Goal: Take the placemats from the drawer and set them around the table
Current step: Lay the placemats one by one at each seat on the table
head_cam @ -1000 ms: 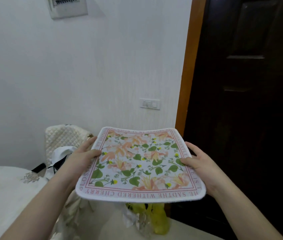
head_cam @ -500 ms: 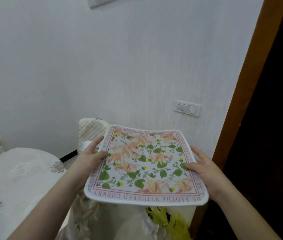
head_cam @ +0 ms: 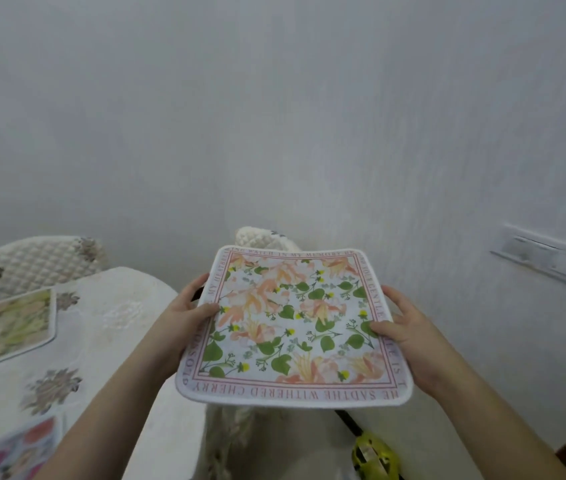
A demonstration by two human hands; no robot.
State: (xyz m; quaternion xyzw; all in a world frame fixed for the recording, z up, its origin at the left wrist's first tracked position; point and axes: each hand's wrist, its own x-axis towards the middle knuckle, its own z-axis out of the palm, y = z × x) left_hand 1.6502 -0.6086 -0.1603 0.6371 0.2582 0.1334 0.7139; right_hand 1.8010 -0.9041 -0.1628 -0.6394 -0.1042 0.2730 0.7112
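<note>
Head view: my left hand [head_cam: 184,320] and right hand [head_cam: 409,336] each pinch an edge of the floral placemat [head_cam: 295,327], held in the air. The door has swung out of sight; the table [head_cam: 118,306], with 2 mats laid, is now beside me, so placing comes next.

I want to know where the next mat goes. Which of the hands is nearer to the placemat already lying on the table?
Left. The left hand grips the held placemat's left edge, toward the placemat on the table; the right hand grips the far edge.
</note>
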